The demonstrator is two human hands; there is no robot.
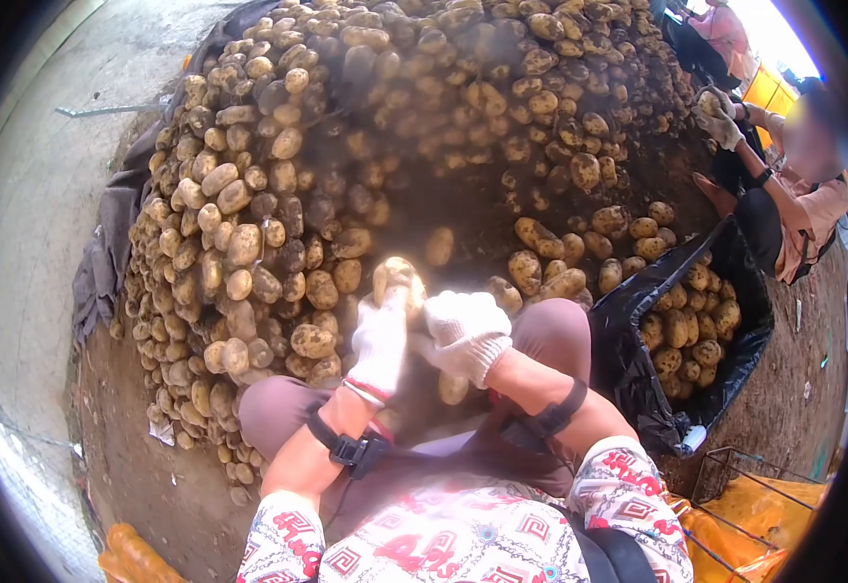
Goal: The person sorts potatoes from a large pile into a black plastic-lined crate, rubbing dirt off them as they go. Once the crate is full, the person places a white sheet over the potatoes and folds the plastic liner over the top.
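Potato pile [239, 248] banked ahead, loose, close by. Black bag [628, 355] beside right knee [554, 335], mouth up, potatoes [688, 321] inside; probably set there for short reach. Right hand [465, 332] gloved, fingers curled; contents hidden, cannot tell. Left hand [379, 342] gloved, closed round potato [397, 275], apparently gripped low, leaving top exposed.

Bare brown ground [783, 369] carries a broad heap of potatoes [288, 146], spread ahead of the gloved left hand [380, 340] and around to its left. A black plastic bag [633, 389] full of potatoes stands on the dirt to the right of the gloved right hand [468, 335]. Well left of the left hand, a dark cloth [118, 233] lies along the heap's edge; a pale scrap [162, 432] rests on the dirt, lower left of that hand.
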